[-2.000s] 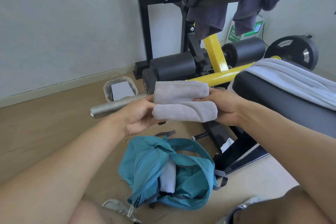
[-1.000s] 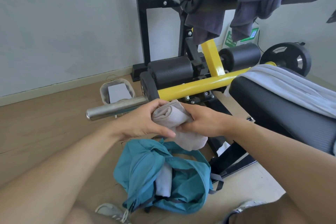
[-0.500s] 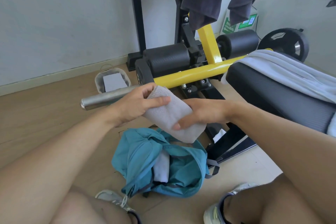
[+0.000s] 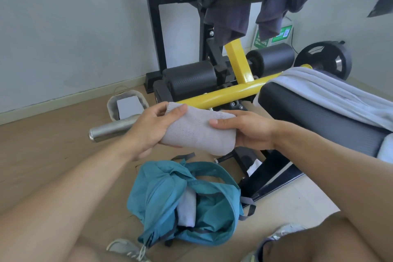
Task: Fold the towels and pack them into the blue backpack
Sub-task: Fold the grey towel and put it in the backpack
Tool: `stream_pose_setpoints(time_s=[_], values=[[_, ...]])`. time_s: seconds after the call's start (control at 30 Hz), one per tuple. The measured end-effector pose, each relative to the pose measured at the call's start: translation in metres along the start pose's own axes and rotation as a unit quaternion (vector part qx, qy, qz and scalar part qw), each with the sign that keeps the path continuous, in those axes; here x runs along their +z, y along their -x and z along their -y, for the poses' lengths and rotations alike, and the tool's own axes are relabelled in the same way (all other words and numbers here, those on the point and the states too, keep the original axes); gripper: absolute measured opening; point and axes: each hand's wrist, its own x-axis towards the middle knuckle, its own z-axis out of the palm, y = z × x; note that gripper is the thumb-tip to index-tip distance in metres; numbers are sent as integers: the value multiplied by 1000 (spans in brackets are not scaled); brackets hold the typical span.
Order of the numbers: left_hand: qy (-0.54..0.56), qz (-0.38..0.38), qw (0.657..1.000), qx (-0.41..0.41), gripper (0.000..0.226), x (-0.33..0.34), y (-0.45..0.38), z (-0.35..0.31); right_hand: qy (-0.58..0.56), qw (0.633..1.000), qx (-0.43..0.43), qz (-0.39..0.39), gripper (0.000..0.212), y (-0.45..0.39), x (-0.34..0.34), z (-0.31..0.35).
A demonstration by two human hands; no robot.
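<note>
Both hands' grip pinches a folded grey towel [image 4: 197, 134] above the open blue backpack [image 4: 161, 193] holding a white towel [image 4: 187, 208].

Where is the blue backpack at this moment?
In the head view the blue backpack lies open on the floor, low centre, below the gray towel held by both hands.

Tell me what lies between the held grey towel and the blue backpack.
Head view: only bare wood floor and a grey strap separate grey towel from blue backpack.
</note>
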Motion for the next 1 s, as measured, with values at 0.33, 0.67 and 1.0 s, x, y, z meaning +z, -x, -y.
stream_pose_setpoints(time_s=[0.33, 0.67, 1.0], values=[[-176, 125, 973, 76, 43, -3, -2, 1, 229, 973, 15, 35, 57, 12, 5, 4], [-166, 150, 973, 62, 34, -4, -4, 12, 148, 984, 45, 86, 51, 8, 10, -1], [-341, 57, 938, 19, 34, 4, -9, 38, 321, 947, 10, 3, 48, -14, 14, -22]])
